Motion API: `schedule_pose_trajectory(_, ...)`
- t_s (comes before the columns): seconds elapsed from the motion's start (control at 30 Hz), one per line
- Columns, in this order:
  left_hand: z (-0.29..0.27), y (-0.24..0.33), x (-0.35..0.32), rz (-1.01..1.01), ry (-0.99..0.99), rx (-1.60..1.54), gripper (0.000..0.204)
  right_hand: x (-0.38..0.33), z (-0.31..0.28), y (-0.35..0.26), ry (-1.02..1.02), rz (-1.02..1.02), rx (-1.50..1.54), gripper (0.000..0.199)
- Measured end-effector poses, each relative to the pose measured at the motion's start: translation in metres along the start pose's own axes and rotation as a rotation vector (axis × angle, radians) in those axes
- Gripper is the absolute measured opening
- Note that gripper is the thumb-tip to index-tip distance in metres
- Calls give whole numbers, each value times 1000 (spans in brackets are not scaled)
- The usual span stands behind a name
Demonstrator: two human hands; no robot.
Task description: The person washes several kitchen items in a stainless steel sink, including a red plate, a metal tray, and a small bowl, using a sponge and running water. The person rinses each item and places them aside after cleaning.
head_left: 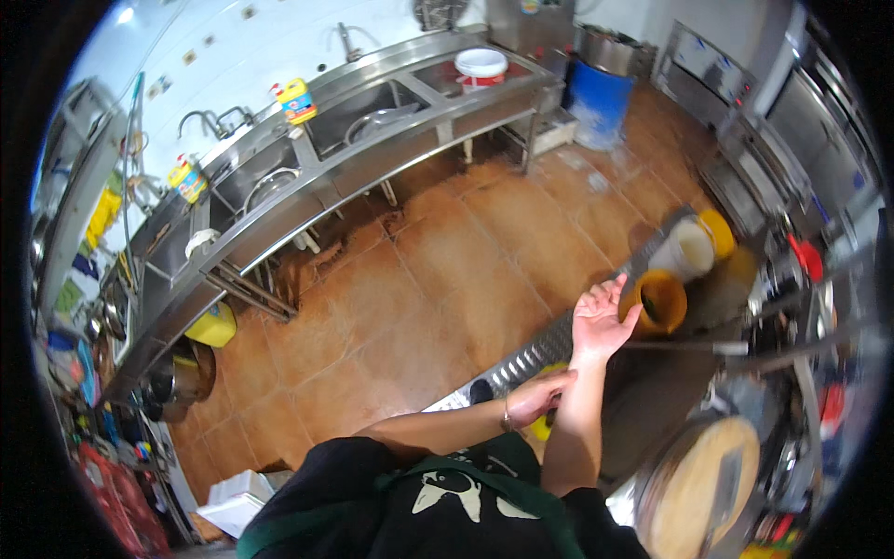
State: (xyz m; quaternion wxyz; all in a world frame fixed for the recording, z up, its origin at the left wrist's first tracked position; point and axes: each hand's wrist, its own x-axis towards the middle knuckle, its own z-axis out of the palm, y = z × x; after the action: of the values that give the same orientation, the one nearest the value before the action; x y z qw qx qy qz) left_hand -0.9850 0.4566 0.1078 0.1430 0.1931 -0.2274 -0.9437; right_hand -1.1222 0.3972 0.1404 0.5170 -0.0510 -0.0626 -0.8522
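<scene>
My right hand (601,321) is held out in front of me, palm up, with its fingers apart and slightly curled. Nothing lies in it. Just beyond its thumb is an orange bucket (643,320) with something dark inside. My left hand (535,399) is wrapped against my right forearm (575,424) below the wrist; some of its fingers are hidden by that arm. A band circles my left wrist. Under the hands, parts of a yellow object (540,429) show, too covered to name.
A steel sink counter (326,172) runs along the far left wall, with yellow bottles (296,101) on it. To the right stand a white bucket (691,250), a blue barrel (599,102) and a round wooden chopping board (684,503). A metal drain grate (531,359) crosses the tiled floor.
</scene>
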Motion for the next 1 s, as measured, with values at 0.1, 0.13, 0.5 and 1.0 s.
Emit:
schedule_pose_trajectory(0.1,-28,67,13,109,140,39,38,72,-19,53,22,113,99,54)
schedule_pose_trajectory(0.13,-39,91,14,131,136,79,41,95,-23,73,44,139,128,54)
schedule_pose_trajectory(0.5,-179,319,42,484,206,60,41,300,-74,314,91,556,90,51)
schedule_pose_trajectory(1.0,-408,630,-5,389,748,133,49,609,-289,543,189,713,-1417,49)
